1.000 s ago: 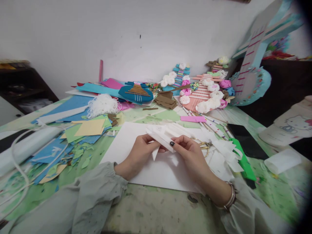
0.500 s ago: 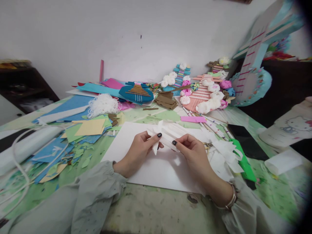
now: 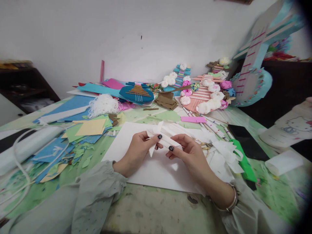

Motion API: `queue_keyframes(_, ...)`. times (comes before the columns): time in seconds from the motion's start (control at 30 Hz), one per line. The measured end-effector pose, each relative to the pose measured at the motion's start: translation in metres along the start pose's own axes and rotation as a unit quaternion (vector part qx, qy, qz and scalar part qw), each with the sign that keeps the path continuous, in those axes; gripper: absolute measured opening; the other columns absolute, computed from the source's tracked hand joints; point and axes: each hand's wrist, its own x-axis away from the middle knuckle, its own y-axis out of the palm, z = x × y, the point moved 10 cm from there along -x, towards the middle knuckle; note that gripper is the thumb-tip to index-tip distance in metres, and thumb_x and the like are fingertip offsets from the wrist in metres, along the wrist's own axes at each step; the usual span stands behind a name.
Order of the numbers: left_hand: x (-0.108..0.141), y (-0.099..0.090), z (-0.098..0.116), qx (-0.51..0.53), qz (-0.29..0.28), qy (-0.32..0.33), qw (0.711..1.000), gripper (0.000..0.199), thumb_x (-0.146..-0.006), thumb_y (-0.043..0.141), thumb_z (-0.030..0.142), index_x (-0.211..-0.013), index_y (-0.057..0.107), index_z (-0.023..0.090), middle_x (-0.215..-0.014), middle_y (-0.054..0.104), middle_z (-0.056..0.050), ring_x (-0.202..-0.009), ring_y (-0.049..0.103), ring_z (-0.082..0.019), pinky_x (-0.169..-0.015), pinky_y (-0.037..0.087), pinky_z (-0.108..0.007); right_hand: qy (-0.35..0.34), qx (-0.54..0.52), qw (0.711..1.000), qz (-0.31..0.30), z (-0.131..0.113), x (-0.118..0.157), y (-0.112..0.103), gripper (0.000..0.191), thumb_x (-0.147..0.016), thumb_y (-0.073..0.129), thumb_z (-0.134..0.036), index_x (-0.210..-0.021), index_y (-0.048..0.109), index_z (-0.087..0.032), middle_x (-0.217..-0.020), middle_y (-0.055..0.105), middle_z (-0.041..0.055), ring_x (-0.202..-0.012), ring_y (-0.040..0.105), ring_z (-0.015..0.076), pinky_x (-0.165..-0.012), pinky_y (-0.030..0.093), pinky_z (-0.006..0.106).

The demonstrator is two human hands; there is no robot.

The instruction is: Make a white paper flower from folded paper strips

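Observation:
A pleated piece of thin white paper [image 3: 163, 139] is held between my two hands, above a flat white sheet [image 3: 156, 175]. My left hand [image 3: 137, 149] pinches its left end between thumb and fingers, and a pointed corner hangs below. Over at the right end, my right hand [image 3: 192, 154] is closed on the lower edge, with its thumb in front and some fingertips hidden behind the paper. Just right of that hand lie gold-handled scissors [image 3: 206, 145], partly covered by white paper scraps [image 3: 221, 156].
To the left are coloured paper scraps [image 3: 80, 139], a white string heap [image 3: 103, 105] and a white cable [image 3: 18, 162]. Handmade paper instruments [image 3: 136, 93] line the back. A black phone [image 3: 247, 141], a green tool [image 3: 247, 165] and a white cup [image 3: 287, 126] stand or lie at right.
My right hand has shifted slightly left and down along the paper, its thumb lower now. The paper has tilted a little, and more of the scissors shows. My left hand stays nearly still.

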Motion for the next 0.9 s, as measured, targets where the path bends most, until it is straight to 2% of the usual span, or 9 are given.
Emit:
queue_keyframes(0.13, 0.001, 0.001, -0.002, 0.006, -0.007, -0.012, 1.0, 0.017, -0.066, 0.072, 0.024, -0.073, 0.065, 0.01, -0.061, 0.063, -0.003, -0.06, 0.055, -0.011, -0.06, 0.041, -0.024, -0.012, 0.014, 1.0, 0.014, -0.003, -0.001, -0.003, 0.023, -0.071, 0.068, -0.024, -0.089, 0.056, -0.017, -0.076, 0.062, 0.0002, -0.059, 0.063, 0.0115, -0.056, 0.052, 0.025)
queue_keyframes(0.27, 0.002, 0.001, -0.002, 0.011, -0.007, -0.018, 1.0, 0.017, -0.065, 0.072, 0.023, -0.073, 0.065, 0.01, -0.061, 0.064, -0.003, -0.06, 0.055, -0.011, -0.06, 0.041, -0.024, -0.014, 0.026, 0.999, 0.025, -0.005, -0.001, -0.006, 0.027, -0.069, 0.069, -0.023, -0.092, 0.057, -0.017, -0.072, 0.064, -0.0002, -0.058, 0.063, 0.0119, -0.055, 0.051, 0.024)
queue_keyframes(0.4, 0.001, 0.0, 0.0, 0.013, 0.002, -0.008, 1.0, 0.015, -0.066, 0.072, 0.023, -0.068, 0.064, 0.01, -0.058, 0.063, -0.002, -0.059, 0.055, -0.011, -0.06, 0.041, -0.023, -0.024, 0.042, 0.998, 0.041, -0.007, 0.0, -0.01, 0.027, -0.07, 0.069, -0.027, -0.093, 0.06, -0.017, -0.075, 0.065, 0.0017, -0.06, 0.065, 0.014, -0.057, 0.053, 0.026)
queue_keyframes(0.73, 0.001, 0.001, -0.001, 0.007, -0.002, -0.011, 1.0, 0.014, -0.066, 0.072, 0.024, -0.07, 0.065, 0.012, -0.06, 0.064, -0.002, -0.06, 0.055, -0.011, -0.059, 0.04, -0.024, -0.031, 0.089, 0.991, 0.094, -0.01, -0.001, -0.026, 0.02, -0.067, 0.071, -0.033, -0.077, 0.064, -0.017, -0.082, 0.064, 0.0037, -0.065, 0.06, 0.0128, -0.054, 0.055, 0.025)
queue_keyframes(0.9, 0.001, 0.001, -0.004, 0.01, -0.008, -0.019, 1.0, 0.016, -0.068, 0.071, 0.025, -0.07, 0.064, 0.012, -0.062, 0.065, -0.003, -0.06, 0.056, -0.011, -0.06, 0.04, -0.023, -0.078, 0.15, 0.977, 0.127, -0.018, 0.003, -0.034, 0.013, -0.07, 0.069, -0.029, -0.076, 0.068, -0.019, -0.077, 0.067, 0.003, -0.063, 0.06, 0.0145, -0.057, 0.055, 0.029)
